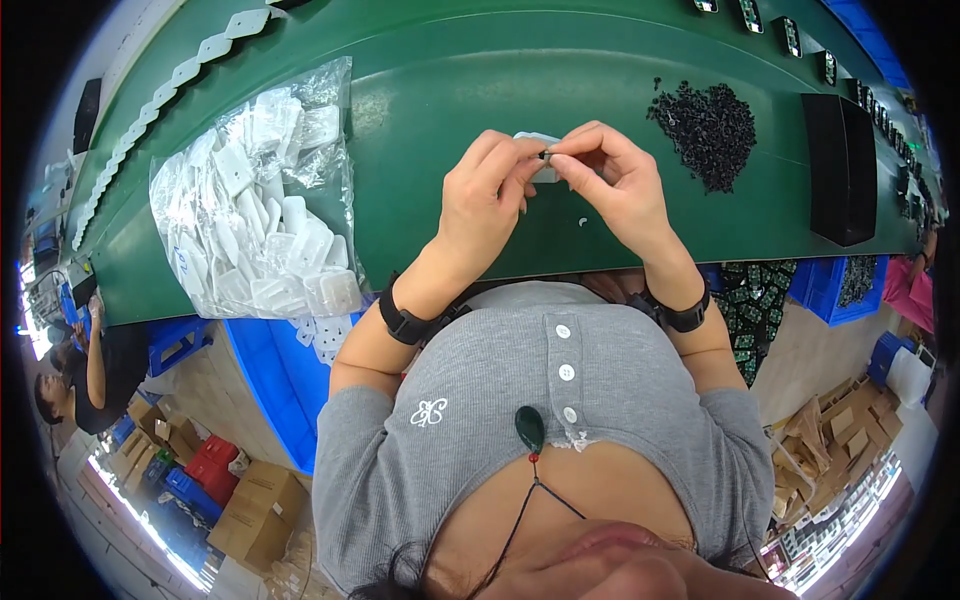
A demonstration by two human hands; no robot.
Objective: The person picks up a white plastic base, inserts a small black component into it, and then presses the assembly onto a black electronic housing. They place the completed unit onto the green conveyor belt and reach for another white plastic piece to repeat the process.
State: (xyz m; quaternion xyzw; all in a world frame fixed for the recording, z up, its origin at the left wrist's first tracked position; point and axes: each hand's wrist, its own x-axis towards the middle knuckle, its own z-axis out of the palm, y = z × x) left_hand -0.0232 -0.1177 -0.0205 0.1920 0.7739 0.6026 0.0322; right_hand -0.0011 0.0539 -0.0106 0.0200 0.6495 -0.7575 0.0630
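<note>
Above the green table, my left hand (487,185) and my right hand (618,188) meet fingertip to fingertip. Both pinch a small black part (545,155), whose exact kind is too small to make out. Just behind the fingers is a pale white plastic piece (540,136), mostly covered by my hands, so I cannot tell whether it is held or lies on the table. A pile of tiny black parts (712,135) lies to the right of my right hand. On the left, a clear plastic bag (335,110) spills over with flat white plastic covers (250,215).
White covers (185,70) run in a line along the far left edge. A black box (840,170) stands on the table's right end, with small circuit boards (792,37) lined up beyond it. Blue crates (840,290) flank me below the table edge. Another person (85,380) works at far left.
</note>
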